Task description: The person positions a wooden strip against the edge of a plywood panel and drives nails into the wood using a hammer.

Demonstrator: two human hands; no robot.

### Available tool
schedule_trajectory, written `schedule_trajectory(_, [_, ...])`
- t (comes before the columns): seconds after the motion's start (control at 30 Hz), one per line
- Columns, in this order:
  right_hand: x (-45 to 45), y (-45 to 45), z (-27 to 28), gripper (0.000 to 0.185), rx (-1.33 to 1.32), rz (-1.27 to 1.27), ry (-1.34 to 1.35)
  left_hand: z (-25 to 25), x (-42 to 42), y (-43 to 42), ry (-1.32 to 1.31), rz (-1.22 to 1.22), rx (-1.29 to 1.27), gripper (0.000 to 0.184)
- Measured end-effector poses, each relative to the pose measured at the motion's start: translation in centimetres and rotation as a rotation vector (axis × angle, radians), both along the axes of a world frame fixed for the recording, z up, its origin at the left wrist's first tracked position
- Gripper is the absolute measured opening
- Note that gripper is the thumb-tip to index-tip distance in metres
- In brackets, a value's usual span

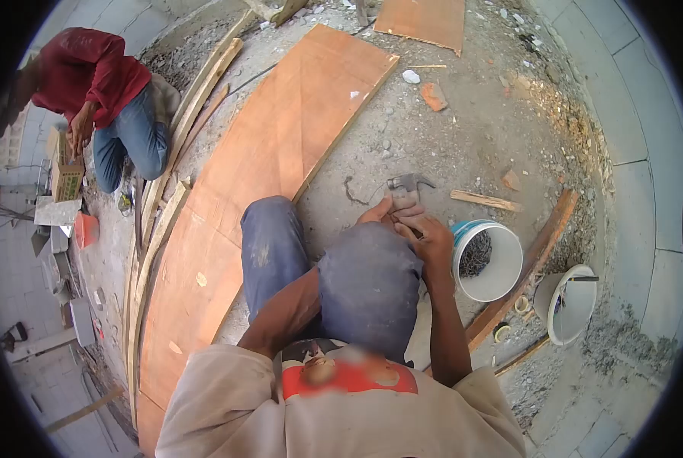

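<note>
My left hand [380, 212] and my right hand [431, 238] meet just beyond my bent knee, fingers closed and close together. Whatever they pinch is too small or hidden to make out. Right beyond the fingertips is a claw hammer's metal head [410, 182]; its handle is hidden, and I cannot tell whether a hand touches it. A thin dark wire [349, 191] lies on the ground left of the hammer. To the right of my right hand stands a white bucket [508, 263] with a blue side, holding a heap of small dark nail-like pieces [476, 256].
A long curved plywood sheet [257, 153] lies at my left, with timber strips [158, 221] along it. A person in a red top [97, 72] kneels beyond. Right are a wooden board [544, 252], a second bucket [547, 305], a short stick [486, 201] and a block wall [631, 191].
</note>
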State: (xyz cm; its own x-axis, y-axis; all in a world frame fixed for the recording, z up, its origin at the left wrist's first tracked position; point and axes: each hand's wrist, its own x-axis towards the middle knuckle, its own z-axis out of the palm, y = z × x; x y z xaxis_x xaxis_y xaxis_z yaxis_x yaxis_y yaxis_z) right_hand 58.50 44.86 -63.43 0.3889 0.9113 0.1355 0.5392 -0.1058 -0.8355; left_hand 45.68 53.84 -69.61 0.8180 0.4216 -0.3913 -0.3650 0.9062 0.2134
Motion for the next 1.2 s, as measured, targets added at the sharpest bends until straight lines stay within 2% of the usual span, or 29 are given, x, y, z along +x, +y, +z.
schedule_trajectory(0.07, [-1.1, 1.1, -0.2, 0.013, 0.047, 0.069, -0.002, 0.7, -0.8, -0.4, 0.183, 0.123, -0.133, 0.069])
schedule_trajectory(0.2, [-2.7, 2.8, -1.1, 0.011, 0.184, 0.074, 0.005, 0.4, -2.2, -0.6, 0.195, 0.253, -0.192, 0.059])
schedule_trajectory(0.27, [-3.2, 3.0, -1.3, 0.011, 0.118, 0.045, 0.083, -0.5, -2.2, -0.4, 0.405, 0.380, -0.227, 0.049])
schedule_trajectory(0.3, [-3.4, 3.3, -1.3, 0.011, 0.050, -0.004, 0.168, -1.2, -2.7, 0.0, 0.396, 0.399, -0.234, 0.049])
schedule_trajectory(0.37, [-3.0, 4.1, -2.5, 0.013, 0.046, 0.008, 0.153, -2.8, -4.6, 1.1, 0.543, 0.231, 0.305, 0.039])
schedule_trajectory(0.4, [-2.8, 4.6, -2.9, 0.019, 0.047, 0.000, 0.145, -1.1, -5.0, 1.6, 0.548, 0.259, 0.291, 0.039])
schedule_trajectory(0.43, [-2.5, 5.0, -3.3, 0.019, 0.036, 0.032, 0.148, 0.6, -5.5, 2.0, 0.594, 0.178, 0.495, 0.032])
schedule_trajectory(0.47, [-2.3, 5.4, -3.4, 0.015, -0.067, 0.001, 0.334, 2.0, -6.1, 2.4, 0.643, 0.092, 0.693, 0.026])
schedule_trajectory(0.5, [-2.2, 5.7, -3.4, 0.013, -0.180, -0.035, 0.515, 2.3, -6.7, 2.8, 0.661, 0.119, 0.668, 0.026])
schedule_trajectory(0.53, [-2.1, 6.1, -3.3, 0.013, -0.204, -0.004, 0.516, 2.1, -7.1, 3.3, 0.622, 0.118, 0.720, 0.020])
schedule_trajectory(0.6, [-2.0, 7.0, -3.3, 0.015, -0.373, 0.024, 0.715, 1.5, -7.9, 3.8, 0.597, 0.139, 0.751, 0.016])
schedule_trajectory(0.7, [-2.8, 8.2, -4.7, 0.018, -0.446, 0.108, 0.767, 1.2, -9.1, 4.3, 0.746, 0.097, 0.727, 0.011])
schedule_trajectory(0.73, [-3.1, 8.3, -5.1, 0.018, -0.467, 0.124, 0.764, 1.3, -9.6, 4.3, 0.871, 0.055, 0.825, 0.011])
schedule_trajectory(0.77, [-3.7, 8.3, -5.2, 0.020, -0.485, 0.150, 0.674, 1.3, -10.1, 4.4, 0.996, 0.006, 0.923, 0.010])
schedule_trajectory(0.8, [-4.1, 8.4, -5.4, 0.023, -0.495, 0.175, 0.587, 0.7, -10.5, 4.7, 1.005, 0.014, 0.909, 0.010])
schedule_trajectory(0.83, [-3.7, 8.0, -6.6, 0.023, -0.503, 0.187, 0.589, 0.0, -11.1, 5.1, 1.121, 0.053, 1.043, 0.010])
schedule_trajectory(0.87, [-2.8, 6.7, -8.7, 0.032, -0.430, 0.220, 0.285, -0.7, -11.8, 5.5, 1.236, 0.086, 1.180, 0.010])
schedule_trajectory(0.9, [-2.2, 5.1, -10.2, 0.043, -0.350, 0.245, -0.018, -1.1, -12.8, 6.4, 1.242, 0.082, 1.173, 0.010])
schedule_trajectory(0.93, [-2.0, 3.3, -10.8, 0.043, -0.352, 0.246, -0.017, -1.3, -13.7, 7.8, 1.239, 0.158, 1.092, 0.011])
schedule_trajectory(1.0, [-1.1, 0.5, -11.9, 0.066, -0.489, 0.130, -0.648, -0.7, -15.0, 10.3, 1.256, 0.258, 0.964, 0.011])
schedule_trajectory(1.03, [-0.8, 0.0, -11.7, 0.066, -0.490, 0.115, -0.660, 0.0, -15.8, 11.1, 1.276, 0.278, 0.918, 0.012])
schedule_trajectory(1.1, [-0.4, -0.7, -10.4, 0.072, -0.725, 0.230, -0.551, -1.0, -17.5, 11.8, 1.243, 0.388, 0.856, 0.013])
schedule_trajectory(1.13, [-0.2, -0.8, -10.9, 0.072, -0.722, 0.207, -0.559, -1.5, -18.2, 11.9, 1.221, 0.387, 0.870, 0.013])
schedule_trajectory(1.2, [0.2, -1.7, -12.1, 0.070, -0.675, 0.170, -0.580, -3.6, -19.3, 11.1, 1.212, 0.540, 0.863, 0.013])
